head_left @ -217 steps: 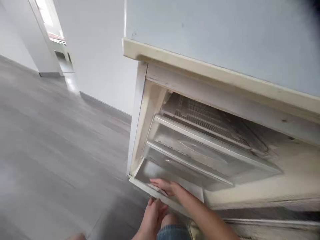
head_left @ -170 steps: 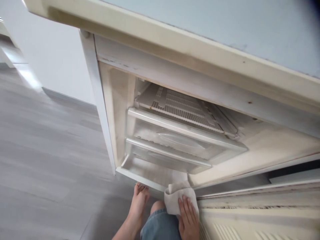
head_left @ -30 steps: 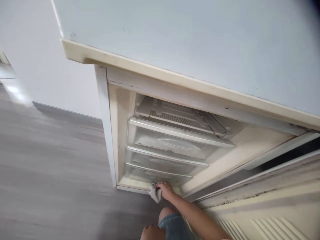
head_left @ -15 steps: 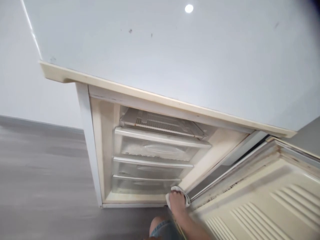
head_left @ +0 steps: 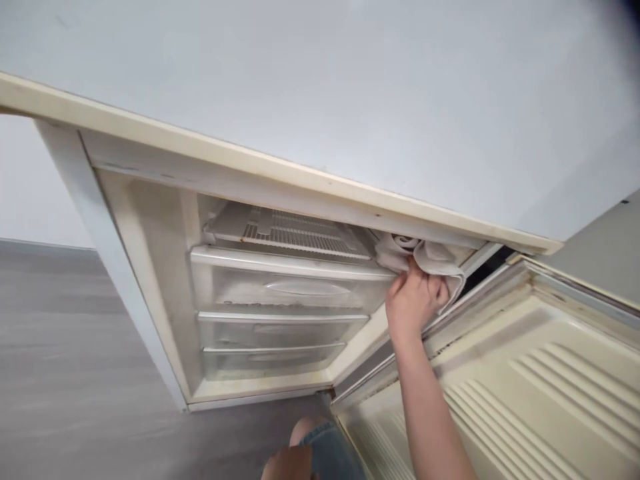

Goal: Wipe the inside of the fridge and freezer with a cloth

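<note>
My right hand (head_left: 413, 300) grips a crumpled white cloth (head_left: 430, 259) and presses it against the upper right corner of the open freezer compartment (head_left: 150, 267), just under the yellowed top trim. Three clear plastic drawers (head_left: 280, 290) sit stacked inside, below a white wire-grid shelf (head_left: 290, 232). My left hand (head_left: 289, 463) shows only in part at the bottom edge, resting by my knee in blue denim (head_left: 333, 453); its fingers look curled, with nothing visible in them.
The freezer door (head_left: 525, 393) stands swung open to the right, its ribbed cream inner lining facing me. The pale grey upper door (head_left: 350, 87) fills the top of the view. Grey wood-look floor (head_left: 75, 373) and a white wall lie to the left.
My right hand has risen with the cloth from the bottom right corner of the compartment to its top right corner. The view has moved closer and tilted up.
</note>
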The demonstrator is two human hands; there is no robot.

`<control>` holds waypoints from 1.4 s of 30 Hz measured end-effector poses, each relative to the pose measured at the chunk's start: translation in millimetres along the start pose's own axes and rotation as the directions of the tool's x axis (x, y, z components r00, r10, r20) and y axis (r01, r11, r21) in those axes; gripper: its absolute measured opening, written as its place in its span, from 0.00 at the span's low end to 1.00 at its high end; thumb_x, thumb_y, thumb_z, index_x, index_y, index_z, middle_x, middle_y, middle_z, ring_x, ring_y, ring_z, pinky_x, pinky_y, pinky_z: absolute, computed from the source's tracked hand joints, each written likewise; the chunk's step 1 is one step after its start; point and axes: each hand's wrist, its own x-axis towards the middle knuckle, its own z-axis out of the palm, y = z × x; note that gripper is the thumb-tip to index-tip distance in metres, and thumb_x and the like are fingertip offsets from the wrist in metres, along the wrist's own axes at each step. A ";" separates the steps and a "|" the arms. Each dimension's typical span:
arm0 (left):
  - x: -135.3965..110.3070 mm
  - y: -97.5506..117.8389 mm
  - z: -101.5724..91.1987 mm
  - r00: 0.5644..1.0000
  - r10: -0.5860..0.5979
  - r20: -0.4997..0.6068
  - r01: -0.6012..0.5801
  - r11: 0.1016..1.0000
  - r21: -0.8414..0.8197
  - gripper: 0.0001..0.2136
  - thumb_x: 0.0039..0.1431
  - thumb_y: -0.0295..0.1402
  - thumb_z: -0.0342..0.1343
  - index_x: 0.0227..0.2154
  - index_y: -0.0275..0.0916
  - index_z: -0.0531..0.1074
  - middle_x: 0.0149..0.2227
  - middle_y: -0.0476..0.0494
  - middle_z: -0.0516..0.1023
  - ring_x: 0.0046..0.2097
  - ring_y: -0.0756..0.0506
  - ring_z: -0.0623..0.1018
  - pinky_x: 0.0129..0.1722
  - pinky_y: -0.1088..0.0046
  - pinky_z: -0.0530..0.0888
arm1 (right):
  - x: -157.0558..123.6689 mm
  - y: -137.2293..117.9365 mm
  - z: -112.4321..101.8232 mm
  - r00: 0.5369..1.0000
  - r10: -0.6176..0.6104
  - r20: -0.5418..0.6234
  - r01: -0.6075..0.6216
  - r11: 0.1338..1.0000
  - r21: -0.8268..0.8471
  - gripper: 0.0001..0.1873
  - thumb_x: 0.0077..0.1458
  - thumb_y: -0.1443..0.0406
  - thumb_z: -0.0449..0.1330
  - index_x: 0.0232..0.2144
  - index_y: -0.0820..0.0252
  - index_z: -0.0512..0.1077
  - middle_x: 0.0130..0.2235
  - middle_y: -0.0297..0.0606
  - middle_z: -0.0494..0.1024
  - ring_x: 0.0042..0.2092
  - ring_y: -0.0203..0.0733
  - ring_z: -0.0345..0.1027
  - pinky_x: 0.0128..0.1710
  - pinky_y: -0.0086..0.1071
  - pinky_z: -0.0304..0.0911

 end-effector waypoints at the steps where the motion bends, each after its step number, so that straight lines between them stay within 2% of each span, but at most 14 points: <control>1: -5.0 -0.4 -1.4 1.000 -0.011 0.002 0.011 1.000 0.016 0.18 0.54 0.30 0.51 0.48 0.34 0.71 0.48 0.28 0.77 0.50 0.33 0.76 0.47 0.53 0.73 | -10.1 2.6 6.4 1.000 0.007 0.001 -0.007 1.000 0.006 0.20 0.58 0.68 0.48 0.52 0.64 0.66 0.42 0.51 0.75 0.50 0.53 0.62 0.49 0.46 0.53; 6: -25.8 -8.0 -6.9 0.999 -0.044 -0.025 0.045 0.998 0.047 0.19 0.57 0.30 0.46 0.50 0.32 0.69 0.49 0.28 0.76 0.51 0.33 0.75 0.50 0.55 0.71 | -72.7 3.7 12.3 0.991 0.133 0.015 -0.134 0.982 0.130 0.19 0.58 0.68 0.46 0.50 0.72 0.65 0.43 0.57 0.72 0.49 0.54 0.61 0.47 0.44 0.56; 9: -30.9 -11.8 -7.3 0.998 -0.044 -0.050 0.046 0.998 0.043 0.21 0.56 0.30 0.45 0.52 0.32 0.67 0.48 0.29 0.77 0.51 0.33 0.75 0.50 0.54 0.71 | -109.4 -6.8 12.8 0.973 0.192 0.129 -0.216 0.953 0.212 0.20 0.58 0.67 0.45 0.50 0.73 0.64 0.43 0.58 0.72 0.49 0.55 0.61 0.46 0.43 0.57; 13: -33.0 -11.2 -8.9 1.000 -0.012 -0.022 0.013 0.999 0.041 0.26 0.55 0.29 0.45 0.58 0.31 0.59 0.50 0.28 0.75 0.51 0.32 0.74 0.50 0.52 0.70 | -167.8 -15.1 24.6 0.915 0.282 0.287 -0.362 0.889 0.280 0.19 0.59 0.64 0.45 0.47 0.72 0.65 0.43 0.59 0.71 0.46 0.54 0.63 0.44 0.44 0.59; 16: -32.9 -7.2 -11.7 1.000 -0.005 0.022 0.003 0.998 0.058 0.27 0.55 0.28 0.44 0.59 0.30 0.57 0.53 0.27 0.72 0.52 0.33 0.74 0.50 0.54 0.71 | -222.5 -12.7 40.6 0.833 0.365 0.415 -0.504 0.811 0.298 0.18 0.58 0.62 0.44 0.44 0.68 0.65 0.41 0.57 0.71 0.44 0.53 0.65 0.43 0.44 0.60; 19: -29.2 -6.3 -11.2 0.999 -0.012 0.042 0.009 0.996 0.088 0.28 0.56 0.29 0.44 0.61 0.33 0.53 0.54 0.28 0.72 0.53 0.34 0.73 0.50 0.55 0.71 | -278.6 -9.3 57.9 0.688 0.401 0.605 -0.645 0.720 0.256 0.14 0.55 0.62 0.44 0.37 0.63 0.65 0.38 0.53 0.72 0.42 0.52 0.67 0.43 0.42 0.60; 21: -24.7 -9.8 -7.8 0.998 -0.025 0.050 0.020 0.994 0.104 0.29 0.55 0.29 0.44 0.62 0.34 0.51 0.53 0.29 0.73 0.53 0.34 0.73 0.51 0.55 0.71 | -309.8 -8.7 68.5 0.600 0.408 0.688 -0.699 0.685 0.203 0.12 0.53 0.62 0.44 0.34 0.61 0.64 0.36 0.53 0.73 0.40 0.52 0.68 0.42 0.41 0.61; 24: -16.8 -20.1 0.5 0.999 -0.023 0.033 0.019 0.994 0.112 0.30 0.54 0.28 0.44 0.62 0.37 0.51 0.53 0.30 0.73 0.53 0.34 0.74 0.50 0.54 0.71 | -341.5 -10.0 80.9 0.541 0.426 0.725 -0.729 0.667 0.153 0.14 0.50 0.63 0.44 0.35 0.63 0.65 0.37 0.56 0.75 0.40 0.53 0.69 0.41 0.40 0.62; 29: -5.2 -35.0 12.5 0.999 -0.032 0.039 0.028 0.995 0.098 0.33 0.52 0.27 0.45 0.63 0.37 0.48 0.58 0.31 0.68 0.54 0.34 0.73 0.50 0.53 0.71 | -363.6 -12.9 89.5 0.455 0.430 0.780 -0.742 0.667 0.065 0.18 0.49 0.67 0.45 0.40 0.66 0.67 0.39 0.53 0.76 0.42 0.50 0.70 0.43 0.37 0.62; 33: 0.1 -36.5 16.6 0.999 -0.026 0.040 0.021 0.994 0.111 0.34 0.52 0.26 0.45 0.63 0.35 0.46 0.62 0.32 0.61 0.54 0.34 0.72 0.51 0.51 0.70 | -368.9 -15.7 90.3 0.391 0.409 0.825 -0.721 0.693 -0.002 0.20 0.49 0.71 0.46 0.44 0.66 0.68 0.45 0.53 0.74 0.46 0.50 0.69 0.46 0.35 0.60; 36: -1.6 -33.5 16.8 0.999 -0.032 0.043 0.027 0.994 0.108 0.33 0.51 0.26 0.45 0.63 0.36 0.48 0.61 0.33 0.63 0.55 0.34 0.72 0.52 0.51 0.70 | -368.0 -18.8 92.5 0.329 0.376 0.866 -0.695 0.717 -0.048 0.21 0.49 0.73 0.47 0.44 0.68 0.70 0.42 0.54 0.75 0.45 0.51 0.70 0.45 0.35 0.60; 42: -13.3 -26.4 10.8 1.000 -0.001 -0.022 0.003 0.996 0.088 0.31 0.52 0.27 0.43 0.62 0.35 0.52 0.59 0.32 0.66 0.54 0.32 0.73 0.51 0.50 0.71 | -352.5 -21.2 95.5 0.187 0.329 0.925 -0.674 0.729 -0.123 0.20 0.47 0.75 0.49 0.43 0.71 0.69 0.38 0.56 0.75 0.43 0.57 0.70 0.43 0.39 0.59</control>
